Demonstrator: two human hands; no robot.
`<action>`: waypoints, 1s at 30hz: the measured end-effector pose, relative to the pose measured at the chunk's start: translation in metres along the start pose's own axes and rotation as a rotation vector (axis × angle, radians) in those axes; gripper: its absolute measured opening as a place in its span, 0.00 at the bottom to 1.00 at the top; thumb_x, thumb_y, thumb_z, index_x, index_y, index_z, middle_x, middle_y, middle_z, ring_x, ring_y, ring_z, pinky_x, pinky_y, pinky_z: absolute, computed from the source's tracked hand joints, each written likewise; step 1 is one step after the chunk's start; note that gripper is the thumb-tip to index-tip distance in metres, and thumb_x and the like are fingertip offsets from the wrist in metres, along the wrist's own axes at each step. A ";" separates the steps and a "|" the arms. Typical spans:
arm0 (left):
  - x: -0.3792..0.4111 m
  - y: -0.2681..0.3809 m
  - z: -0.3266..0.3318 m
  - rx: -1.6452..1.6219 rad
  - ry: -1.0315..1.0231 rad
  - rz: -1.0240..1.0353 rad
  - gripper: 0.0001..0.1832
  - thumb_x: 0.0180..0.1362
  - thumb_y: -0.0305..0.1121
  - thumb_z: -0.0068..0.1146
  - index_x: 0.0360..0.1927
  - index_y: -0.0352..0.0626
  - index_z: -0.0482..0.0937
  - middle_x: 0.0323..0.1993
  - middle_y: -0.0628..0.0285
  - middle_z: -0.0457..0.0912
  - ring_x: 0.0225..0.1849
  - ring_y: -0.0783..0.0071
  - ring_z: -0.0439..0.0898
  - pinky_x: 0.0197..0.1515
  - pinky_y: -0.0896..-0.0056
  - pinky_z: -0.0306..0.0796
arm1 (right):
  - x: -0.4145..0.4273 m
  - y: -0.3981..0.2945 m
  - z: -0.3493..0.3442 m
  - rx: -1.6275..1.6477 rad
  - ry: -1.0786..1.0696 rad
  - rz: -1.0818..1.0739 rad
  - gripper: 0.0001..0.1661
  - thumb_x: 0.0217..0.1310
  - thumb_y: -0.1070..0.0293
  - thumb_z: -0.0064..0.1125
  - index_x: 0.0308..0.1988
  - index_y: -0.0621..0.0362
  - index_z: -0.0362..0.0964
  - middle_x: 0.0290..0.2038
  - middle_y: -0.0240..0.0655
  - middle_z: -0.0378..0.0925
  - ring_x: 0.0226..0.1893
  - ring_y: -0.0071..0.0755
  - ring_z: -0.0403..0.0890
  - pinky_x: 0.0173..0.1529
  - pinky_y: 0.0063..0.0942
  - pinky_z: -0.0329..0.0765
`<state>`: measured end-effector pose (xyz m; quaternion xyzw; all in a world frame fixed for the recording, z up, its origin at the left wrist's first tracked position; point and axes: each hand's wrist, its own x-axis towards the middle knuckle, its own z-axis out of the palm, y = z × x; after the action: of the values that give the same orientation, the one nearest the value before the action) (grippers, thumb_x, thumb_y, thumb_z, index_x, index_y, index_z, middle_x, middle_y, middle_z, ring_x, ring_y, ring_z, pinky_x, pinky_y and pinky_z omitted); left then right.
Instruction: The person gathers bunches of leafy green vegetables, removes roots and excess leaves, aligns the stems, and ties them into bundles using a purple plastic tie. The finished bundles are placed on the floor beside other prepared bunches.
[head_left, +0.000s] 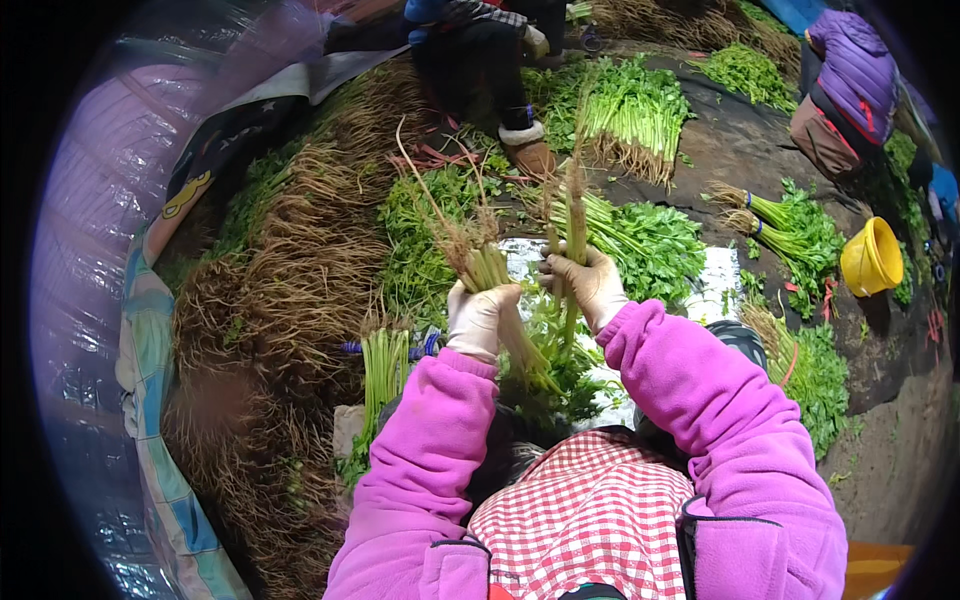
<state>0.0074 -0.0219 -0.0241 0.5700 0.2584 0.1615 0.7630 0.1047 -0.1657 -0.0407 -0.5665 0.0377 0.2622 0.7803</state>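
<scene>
My left hand (480, 319), in a pale glove, is closed around a bunch of leafy green stalks (487, 268) that look like celery. Their brown roots point up and away from me, and the lower ends hang toward my lap. To its right, my right hand (589, 281), gloved too, grips a couple of rooted stalks (575, 225) held nearly upright. Green leaves (559, 375) hang below both hands. Beneath lies a white sheet (718, 281), partly covered by a pile of leafy stalks (637, 244) just beyond my right hand.
A long heap of rooted plants (300, 225) fills the left side. Tied bundles (784, 225) and a yellow bucket (870, 257) stand at right. Ahead, a person's boot (531, 150) is beside a stalk pile (637, 120). Another person in a purple jacket (855, 75) is at far right.
</scene>
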 end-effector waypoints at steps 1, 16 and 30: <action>0.002 0.001 -0.005 -0.018 0.026 -0.031 0.18 0.44 0.23 0.72 0.42 0.37 0.83 0.33 0.62 0.86 0.32 0.71 0.82 0.39 0.70 0.77 | 0.000 -0.001 0.001 -0.050 -0.004 -0.056 0.10 0.66 0.75 0.60 0.47 0.62 0.79 0.30 0.32 0.82 0.25 0.23 0.78 0.31 0.22 0.77; 0.012 -0.030 -0.025 -0.383 -0.174 -0.329 0.15 0.61 0.29 0.64 0.49 0.33 0.81 0.41 0.57 0.87 0.39 0.63 0.86 0.49 0.61 0.79 | -0.010 0.020 0.017 -0.175 -0.253 0.083 0.20 0.65 0.73 0.63 0.56 0.60 0.76 0.43 0.37 0.85 0.42 0.28 0.82 0.49 0.28 0.78; 0.015 -0.030 -0.035 -0.352 -0.227 -0.240 0.16 0.55 0.28 0.65 0.48 0.37 0.82 0.40 0.60 0.87 0.40 0.65 0.84 0.48 0.62 0.77 | 0.000 0.035 -0.001 -0.238 -0.741 0.169 0.34 0.60 0.77 0.55 0.67 0.58 0.65 0.52 0.34 0.79 0.52 0.31 0.76 0.60 0.29 0.71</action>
<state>-0.0021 0.0046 -0.0635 0.4081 0.2047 0.0468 0.8884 0.0897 -0.1587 -0.0710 -0.5148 -0.2304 0.5148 0.6457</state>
